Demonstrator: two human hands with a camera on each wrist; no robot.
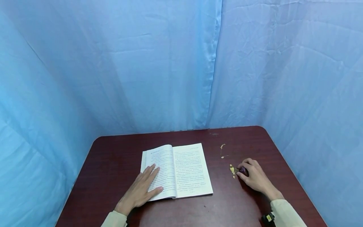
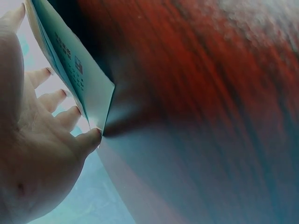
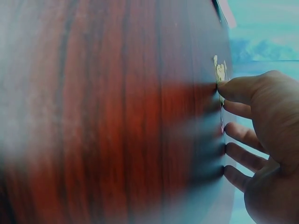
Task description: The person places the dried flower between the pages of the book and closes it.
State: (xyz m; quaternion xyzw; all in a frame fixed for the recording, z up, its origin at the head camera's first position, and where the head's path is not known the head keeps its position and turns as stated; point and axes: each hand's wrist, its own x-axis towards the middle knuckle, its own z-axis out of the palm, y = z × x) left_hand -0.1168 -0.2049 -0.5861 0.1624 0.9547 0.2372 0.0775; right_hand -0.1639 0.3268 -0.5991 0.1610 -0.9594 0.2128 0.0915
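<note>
Open book laid on desk, just off the desk's middle, spine running roughly from 12 to 6 o'clock. Both pages covered with printed lines; part of a printed cover shown in the left wrist view. Hands placed well apart. Left hand rested on the left page at about 8 o'clock from the book's middle, fingers straight and spread, thumb pointed towards 3 o'clock; lower part of that page hidden by it.

Dark purple piece placed on the desk at 3 o'clock from the book, partly hidden by the right hand. Thumb and index finger curved round it; firmness of the pinch cannot be told. Other right fingertips seen lowered to the desk in the right wrist view.

Gold-coloured ornament laid flat just beside the purple piece, at its 9 o'clock, in the gap between book and right hand. Thin gold-coloured strand with small end bits spread near it, towards 11 o'clock; exact make too small to tell. Small dark speck seen on the desk below the book's right page, at about 5 o'clock. Black strap worn at the right wrist, by a pale sleeve. Desk enclosed by blue curtains from 9 through 12 to 3 o'clock.
</note>
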